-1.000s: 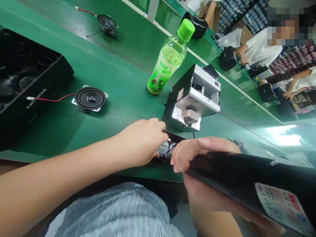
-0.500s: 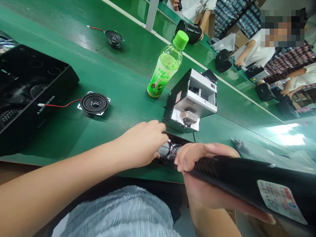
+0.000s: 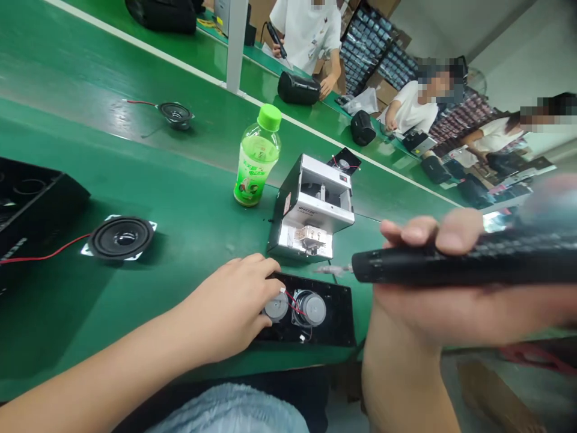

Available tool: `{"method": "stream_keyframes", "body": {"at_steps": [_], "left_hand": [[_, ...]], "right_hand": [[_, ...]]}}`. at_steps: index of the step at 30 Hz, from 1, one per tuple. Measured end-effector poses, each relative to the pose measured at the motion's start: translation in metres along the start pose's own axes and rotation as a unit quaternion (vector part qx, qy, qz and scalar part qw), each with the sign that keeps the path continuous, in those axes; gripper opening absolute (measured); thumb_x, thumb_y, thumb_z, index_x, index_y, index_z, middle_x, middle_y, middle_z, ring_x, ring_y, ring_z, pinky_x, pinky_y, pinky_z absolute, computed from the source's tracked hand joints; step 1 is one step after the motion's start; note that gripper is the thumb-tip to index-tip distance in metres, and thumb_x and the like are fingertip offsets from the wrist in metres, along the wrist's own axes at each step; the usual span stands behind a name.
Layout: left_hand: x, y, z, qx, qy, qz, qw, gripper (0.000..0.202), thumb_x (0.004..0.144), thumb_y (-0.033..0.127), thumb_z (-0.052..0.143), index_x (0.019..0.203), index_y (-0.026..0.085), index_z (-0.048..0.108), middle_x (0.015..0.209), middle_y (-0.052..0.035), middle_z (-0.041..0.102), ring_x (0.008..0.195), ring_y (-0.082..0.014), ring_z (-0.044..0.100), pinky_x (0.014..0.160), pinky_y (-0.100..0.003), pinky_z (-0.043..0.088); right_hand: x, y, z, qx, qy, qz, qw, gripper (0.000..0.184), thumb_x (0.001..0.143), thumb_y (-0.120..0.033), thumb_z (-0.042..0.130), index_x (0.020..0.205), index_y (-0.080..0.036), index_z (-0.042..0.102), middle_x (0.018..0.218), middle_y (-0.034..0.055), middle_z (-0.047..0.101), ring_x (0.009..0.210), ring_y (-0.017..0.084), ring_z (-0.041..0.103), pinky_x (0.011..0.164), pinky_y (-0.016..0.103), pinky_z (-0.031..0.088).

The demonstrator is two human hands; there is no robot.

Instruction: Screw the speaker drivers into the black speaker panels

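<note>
My right hand (image 3: pixel 433 288) is wrapped round a black electric screwdriver (image 3: pixel 396 264), raised at the right. Its blurred bit points left, above the bench and apart from the panel. A black speaker panel (image 3: pixel 338 316) lies on the green bench, with two round speakers set in it, backs up. My left hand (image 3: pixel 246 294) grips the left speaker (image 3: pixel 276 308) at the panel's left end, thumb and fingers on either side. The right speaker (image 3: pixel 314 308) shows its grey magnet, with red wires running between the two. A small white connector (image 3: pixel 302 338) lies by the panel's near edge.
Behind the panel stands a silver-and-black screw feeder (image 3: pixel 311 207). Beside it is a green-capped bottle (image 3: pixel 256 156). Loose speakers (image 3: pixel 121 237) and a black cabinet (image 3: pixel 36 210) lie to the left. Co-workers sit across the bench with black speaker boxes (image 3: pixel 298 88).
The screwdriver has lifted off the panel, rising up and to the right in my right hand. The panel's right half now shows. My left hand still grips the speaker; the whole view has shifted.
</note>
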State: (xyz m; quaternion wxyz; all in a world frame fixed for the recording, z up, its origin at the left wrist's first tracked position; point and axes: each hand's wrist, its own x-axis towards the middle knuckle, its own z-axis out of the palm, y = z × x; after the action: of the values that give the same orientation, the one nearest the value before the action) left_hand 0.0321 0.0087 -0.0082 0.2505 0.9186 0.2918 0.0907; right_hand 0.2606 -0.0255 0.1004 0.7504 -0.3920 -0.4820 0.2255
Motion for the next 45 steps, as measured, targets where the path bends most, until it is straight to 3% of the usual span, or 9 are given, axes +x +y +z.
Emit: {"method": "stream_keyframes", "body": {"at_steps": [5,9,12,19,24,31,35,41,45], "left_hand": [[-0.006,0.014,0.015,0.005,0.089,0.063,0.994,0.042,0.096,0.026,0.078,0.137,0.033,0.075,0.16,-0.0081,0.067,0.147,-0.0361,0.063,0.13,-0.068,0.039],[-0.024,0.024,0.03,0.032,0.154,0.133,0.979,0.029,0.109,0.035,0.064,0.135,0.034,0.076,0.143,0.0013,0.079,0.139,-0.0214,0.069,0.144,-0.047,0.001],[-0.032,0.029,0.04,0.097,0.17,0.172,0.966,0.031,0.115,0.033,0.054,0.132,0.028,0.079,0.135,0.0016,0.083,0.13,-0.0199,0.074,0.143,-0.043,-0.008],[-0.045,0.032,0.049,0.126,0.238,0.152,0.951,0.042,0.113,0.017,0.042,0.122,0.019,0.083,0.122,-0.0052,0.087,0.119,-0.0229,0.077,0.145,-0.051,0.009],[-0.054,0.029,0.057,0.121,0.266,0.13,0.947,0.042,0.113,0.017,0.044,0.115,0.017,0.085,0.124,-0.0076,0.086,0.115,-0.0246,0.077,0.144,-0.051,0.009],[-0.055,0.034,0.06,0.14,0.261,0.118,0.948,0.044,0.113,0.016,0.041,0.114,0.015,0.085,0.126,-0.0106,0.086,0.117,-0.0257,0.075,0.143,-0.05,0.011],[-0.052,0.037,0.059,0.145,0.265,0.124,0.945,0.045,0.113,0.015,0.04,0.109,0.013,0.085,0.123,-0.0133,0.086,0.11,-0.0258,0.074,0.136,-0.05,0.02],[-0.053,0.038,0.062,0.142,0.266,0.118,0.946,0.045,0.114,0.015,0.038,0.105,0.016,0.083,0.123,-0.0122,0.085,0.108,-0.0252,0.073,0.12,-0.051,0.035],[-0.053,0.037,0.062,0.144,0.262,0.115,0.947,0.042,0.114,0.015,0.04,0.109,0.016,0.082,0.124,-0.011,0.085,0.11,-0.0252,0.072,0.12,-0.051,0.036]], "right_hand": [[0.031,0.045,0.02,0.038,-0.009,-0.035,0.999,0.054,0.1,-0.078,0.053,0.118,-0.03,0.071,0.062,-0.0076,0.057,0.035,0.012,0.045,0.032,0.027,0.038],[0.03,0.068,0.025,0.04,-0.043,-0.047,0.997,0.055,0.103,-0.077,0.049,0.112,-0.028,0.07,0.061,-0.0059,0.059,0.037,0.014,0.051,0.033,0.028,0.041],[0.03,0.075,0.022,0.04,-0.056,-0.044,0.997,0.056,0.104,-0.077,0.046,0.112,-0.028,0.071,0.06,-0.0058,0.058,0.037,0.014,0.051,0.033,0.028,0.041],[0.029,0.073,0.026,0.009,-0.033,-0.025,0.999,0.058,0.102,-0.078,0.048,0.118,-0.028,0.072,0.06,-0.0051,0.059,0.036,0.014,0.049,0.034,0.028,0.04],[0.022,0.068,0.026,-0.014,-0.031,-0.017,0.999,0.066,0.095,-0.087,0.051,0.122,-0.03,0.071,0.059,-0.0056,0.058,0.036,0.015,0.048,0.033,0.03,0.039],[0.004,0.021,0.032,0.014,-0.042,0.092,0.995,0.059,0.085,-0.084,0.073,0.116,-0.033,0.072,0.059,-0.0076,0.067,0.039,0.018,0.056,0.037,0.032,0.047],[-0.004,-0.001,0.038,0.007,-0.037,0.101,0.994,0.054,0.094,-0.081,0.065,0.107,-0.03,0.073,0.059,-0.0053,0.068,0.043,0.018,0.06,0.045,0.035,0.055],[-0.019,-0.003,0.031,0.024,-0.124,0.145,0.981,0.043,0.104,-0.068,0.06,0.106,-0.028,0.076,0.064,-0.0001,0.067,0.05,0.021,0.062,0.055,0.041,0.056],[-0.027,0.009,0.029,0.065,-0.183,0.15,0.969,0.058,0.098,-0.081,0.058,0.107,-0.027,0.078,0.065,0.002,0.067,0.05,0.02,0.062,0.053,0.039,0.054]]}}
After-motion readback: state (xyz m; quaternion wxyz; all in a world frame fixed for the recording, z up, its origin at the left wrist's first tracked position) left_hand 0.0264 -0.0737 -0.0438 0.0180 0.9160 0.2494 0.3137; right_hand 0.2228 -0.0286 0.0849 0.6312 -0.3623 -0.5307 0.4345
